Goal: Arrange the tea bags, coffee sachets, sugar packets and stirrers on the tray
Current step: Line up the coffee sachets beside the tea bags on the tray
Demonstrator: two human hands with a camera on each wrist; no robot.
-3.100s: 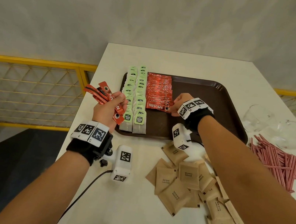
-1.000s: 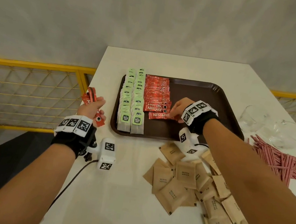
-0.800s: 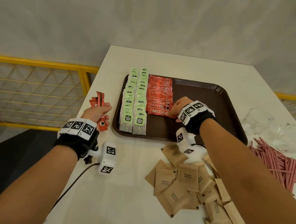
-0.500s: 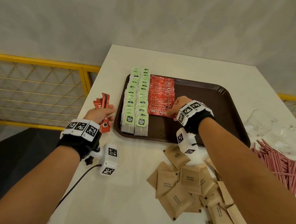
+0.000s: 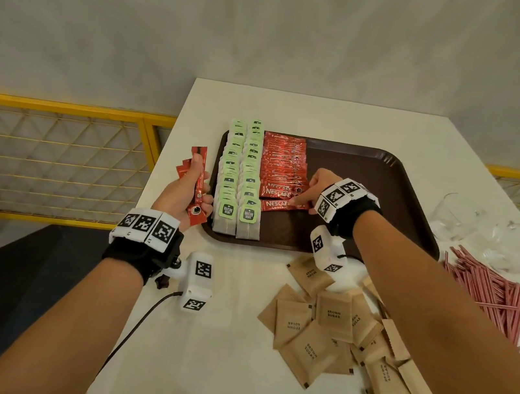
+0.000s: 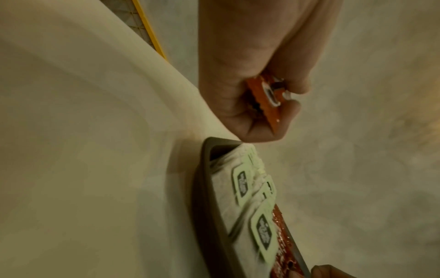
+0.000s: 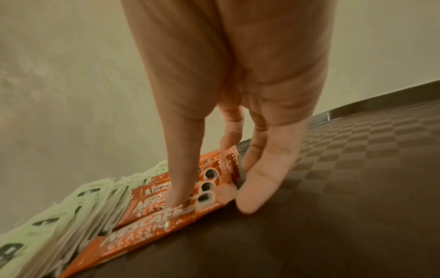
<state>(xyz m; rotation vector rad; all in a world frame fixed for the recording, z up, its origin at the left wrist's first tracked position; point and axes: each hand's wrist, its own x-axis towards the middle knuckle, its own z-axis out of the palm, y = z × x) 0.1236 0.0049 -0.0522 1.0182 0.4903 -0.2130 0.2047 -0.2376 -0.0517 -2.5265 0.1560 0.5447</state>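
While the left hand [image 5: 186, 197] clamps spare coffee sachets [image 5: 198, 183] in curled fingers off the tray's left edge as ready stock, the right hand [image 5: 320, 189], thumb and fingers extended, presses the newest sachet [image 5: 284, 205] flat on the tray [image 5: 388, 196], squaring its row beside the tea bags [image 5: 242, 177] (sugar packets [image 5: 325, 336], stirrers [image 5: 501, 296] remain on table).

left hand [image 6: 250, 90] around red coffee sachets [image 6: 270, 99], above tray [image 6: 202, 197]

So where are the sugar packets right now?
In the head view, the sugar packets lie loose on the table, just in front of the tray, under the right forearm.
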